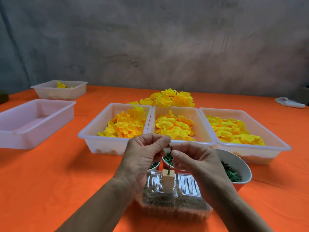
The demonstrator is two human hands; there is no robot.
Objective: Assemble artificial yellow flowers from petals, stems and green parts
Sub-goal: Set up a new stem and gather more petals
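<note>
Sitting at the far left of the orange tablecloth (50, 173), an empty translucent plastic tray (15, 129) lies near the edge, and behind it a smaller tray (50, 93) holds a couple of yellow pieces. Further right, three white trays stand side by side, touching along their rims: the left petal tray (93, 131), the middle petal tray (202, 124) and the right petal tray (274, 141), each filled with loose yellow petals (127, 124). Behind them a heap of finished yellow flowers (168, 97) rests on the cloth.

In front of the trays, the left hand (142, 154) has its fingers curled, thumb and forefinger pinching the top of a thin green stem (170, 158). The stem stands upright, its lower end set in a small wooden block (168, 182), which sits on a clear plastic box (173, 203) of brownish material. The right hand (195, 159) pinches the same stem just below the left fingers.

Behind the hands, two small cups (165, 162) of green parts are partly hidden. To the right, a larger paper bowl (239, 163) holds more green parts (231, 173). At the far right edge lies a white crumpled item (289, 102) that cannot be identified.
</note>
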